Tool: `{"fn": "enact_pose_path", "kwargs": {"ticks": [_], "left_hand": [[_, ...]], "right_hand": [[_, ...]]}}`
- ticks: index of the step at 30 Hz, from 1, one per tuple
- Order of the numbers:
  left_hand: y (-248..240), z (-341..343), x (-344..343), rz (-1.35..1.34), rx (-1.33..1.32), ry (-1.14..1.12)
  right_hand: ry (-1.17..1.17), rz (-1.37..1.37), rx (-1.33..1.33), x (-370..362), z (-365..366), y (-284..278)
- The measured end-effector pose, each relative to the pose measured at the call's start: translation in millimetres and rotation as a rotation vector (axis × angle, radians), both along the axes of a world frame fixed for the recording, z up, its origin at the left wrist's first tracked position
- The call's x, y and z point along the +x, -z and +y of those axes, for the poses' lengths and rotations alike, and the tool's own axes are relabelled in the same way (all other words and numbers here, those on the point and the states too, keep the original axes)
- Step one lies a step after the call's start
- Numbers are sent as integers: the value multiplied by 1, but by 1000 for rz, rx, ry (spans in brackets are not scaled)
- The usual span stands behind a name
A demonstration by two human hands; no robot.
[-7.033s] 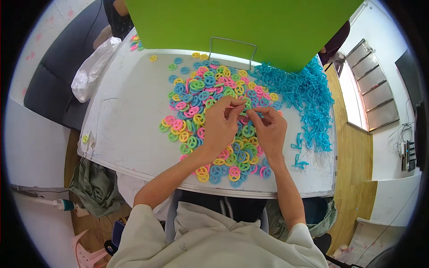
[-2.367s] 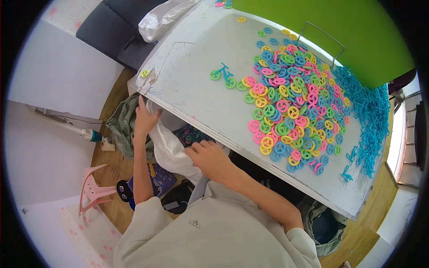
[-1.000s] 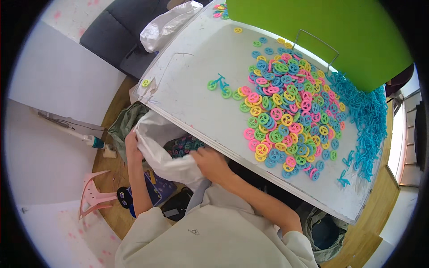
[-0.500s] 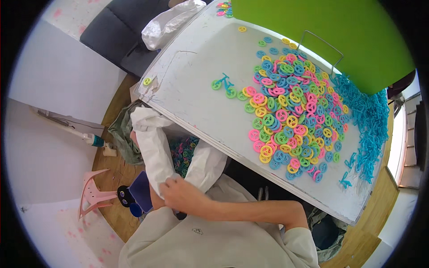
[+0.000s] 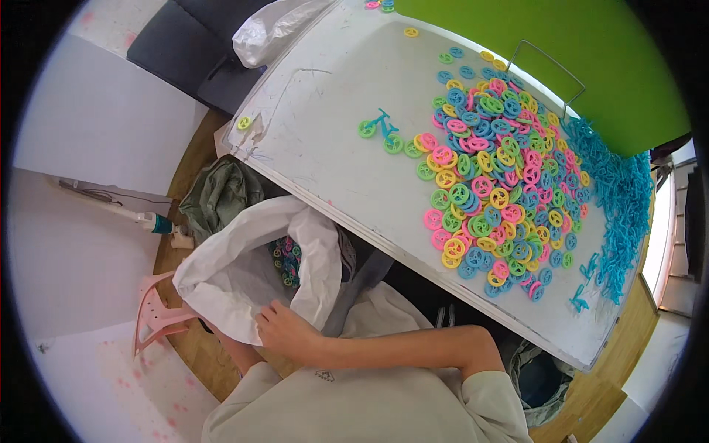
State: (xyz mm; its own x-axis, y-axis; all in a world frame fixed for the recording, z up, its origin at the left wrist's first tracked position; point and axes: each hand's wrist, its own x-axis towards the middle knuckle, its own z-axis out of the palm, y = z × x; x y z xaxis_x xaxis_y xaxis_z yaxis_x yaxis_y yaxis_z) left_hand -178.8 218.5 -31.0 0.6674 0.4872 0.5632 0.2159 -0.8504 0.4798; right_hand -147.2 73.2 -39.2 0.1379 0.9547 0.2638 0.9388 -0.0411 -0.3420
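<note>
A white woven sack [image 5: 221, 277] gapes below the table's left front edge, with small multicoloured pieces [image 5: 286, 261] deep inside. My right hand [image 5: 286, 332] reaches across my body, its fingers curled closed on the near rim of the sack. My left forearm [image 5: 240, 356] runs up to the sack's near-left side; the hand itself is hidden behind the cloth. On the table lies a large heap of pink, yellow, green and blue toy wheels [image 5: 502, 188]. Left of it is a small toy bicycle [image 5: 381, 131] with a teal frame and green wheels.
Teal plastic bike frames [image 5: 617, 214] pile up along the right side of the white table [image 5: 332, 96]. A green panel [image 5: 561, 44] with a wire handle [image 5: 550, 66] stands behind. On the left are a green-grey bag [image 5: 220, 188], a pink stool [image 5: 156, 314] and a stick vacuum [image 5: 151, 220].
The sack's mouth has spread wider and swung left toward me. My left arm, earlier up along the sack, is now lower and mostly behind it. My right hand stays near the rim.
</note>
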Motion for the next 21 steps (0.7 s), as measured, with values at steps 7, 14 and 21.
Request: {"fn": "enact_pose_path", "kwargs": {"ticks": [7, 14, 21], "left_hand": [[-39, 26, 24, 44, 129, -48], [-80, 64, 81, 465, 265, 297], [17, 61, 157, 981, 422, 262]], "right_hand": [[45, -49, 95, 20, -26, 8], [-84, -19, -20, 36, -38, 15], [-174, -78, -37, -4, -37, 9]]}}
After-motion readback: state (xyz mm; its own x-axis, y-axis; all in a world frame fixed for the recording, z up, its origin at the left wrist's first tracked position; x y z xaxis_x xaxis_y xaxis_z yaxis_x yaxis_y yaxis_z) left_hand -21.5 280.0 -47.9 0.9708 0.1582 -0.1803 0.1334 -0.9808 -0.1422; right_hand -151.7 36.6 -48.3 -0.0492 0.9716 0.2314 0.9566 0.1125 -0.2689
